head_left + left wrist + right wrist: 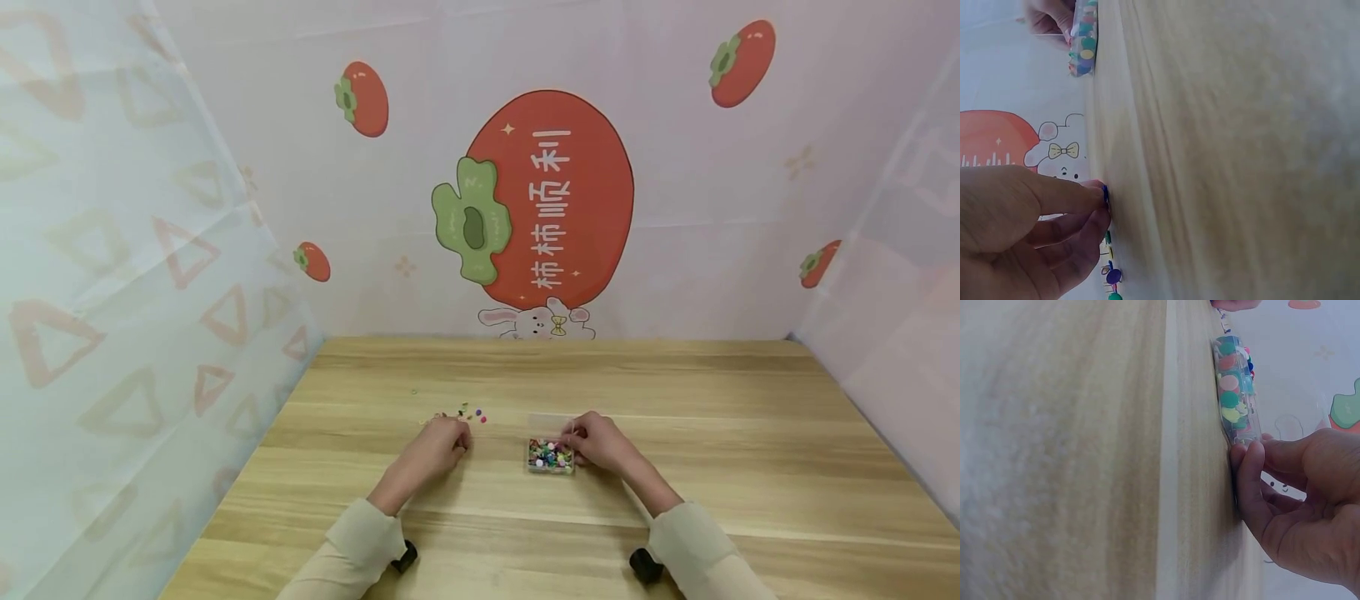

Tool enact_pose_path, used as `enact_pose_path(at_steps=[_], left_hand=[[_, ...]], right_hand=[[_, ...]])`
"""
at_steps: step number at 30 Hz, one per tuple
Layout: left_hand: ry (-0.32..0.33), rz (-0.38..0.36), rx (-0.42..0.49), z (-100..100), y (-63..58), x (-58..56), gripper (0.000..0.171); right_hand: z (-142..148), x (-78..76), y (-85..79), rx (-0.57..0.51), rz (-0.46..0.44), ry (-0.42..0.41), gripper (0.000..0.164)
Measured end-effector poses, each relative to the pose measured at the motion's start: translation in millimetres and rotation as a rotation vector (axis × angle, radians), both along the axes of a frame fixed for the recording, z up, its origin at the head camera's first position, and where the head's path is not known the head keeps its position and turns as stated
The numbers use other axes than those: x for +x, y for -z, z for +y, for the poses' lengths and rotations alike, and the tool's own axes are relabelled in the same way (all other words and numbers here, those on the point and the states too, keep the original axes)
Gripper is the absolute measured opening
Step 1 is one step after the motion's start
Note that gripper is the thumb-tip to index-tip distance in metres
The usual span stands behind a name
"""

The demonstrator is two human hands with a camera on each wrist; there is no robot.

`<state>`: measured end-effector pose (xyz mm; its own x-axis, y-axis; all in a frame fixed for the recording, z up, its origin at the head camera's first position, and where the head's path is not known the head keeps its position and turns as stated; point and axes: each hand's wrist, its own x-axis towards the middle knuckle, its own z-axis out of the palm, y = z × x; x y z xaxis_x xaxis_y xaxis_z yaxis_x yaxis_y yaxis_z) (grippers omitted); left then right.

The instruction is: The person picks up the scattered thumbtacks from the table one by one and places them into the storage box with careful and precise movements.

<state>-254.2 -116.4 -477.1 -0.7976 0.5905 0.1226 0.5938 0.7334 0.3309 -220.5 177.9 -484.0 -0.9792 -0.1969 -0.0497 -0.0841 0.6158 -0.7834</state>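
A small clear plastic box (551,470) of many-coloured thumbtacks stands on the table in the head view, its clear lid (546,423) folded back behind it. The right hand (600,442) holds the box at its right end; in the right wrist view, thumb and fingers (1252,481) pinch that end. Left of the box, the left hand (441,442) is low over the table. In the left wrist view, its thumb and forefinger pinch a blue thumbtack (1105,194), mostly covered by the fingertips. Loose thumbtacks (478,412) lie just beyond this hand.
The wooden table (712,417) runs back to a printed cloth wall (667,275), with more cloth at both sides. A tiny ring-like piece (413,392) lies farther back on the left. Black wrist devices (645,566) sit under both sleeves.
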Motion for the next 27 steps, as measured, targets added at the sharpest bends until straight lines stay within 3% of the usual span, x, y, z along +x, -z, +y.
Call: enact_pose_path(at_steps=[15, 22, 27], left_hand=[[0.017, 0.02, -0.019, -0.6, -1.0, 7.9, 0.011], [0.036, 0.07, -0.022, 2.9, -2.9, 9.7, 0.013], [0.041, 0.04, -0.016, 6.7, -5.1, 11.1, 0.011]], right_hand=[[-1.0, -0.2, 0.9, 0.018, 0.007, 0.002, 0.014], [-1.3, -0.2, 0.1, 0.017, 0.005, -0.002, 0.014], [-1.2, -0.7, -0.1, 0.029, 0.017, -0.002, 0.014]])
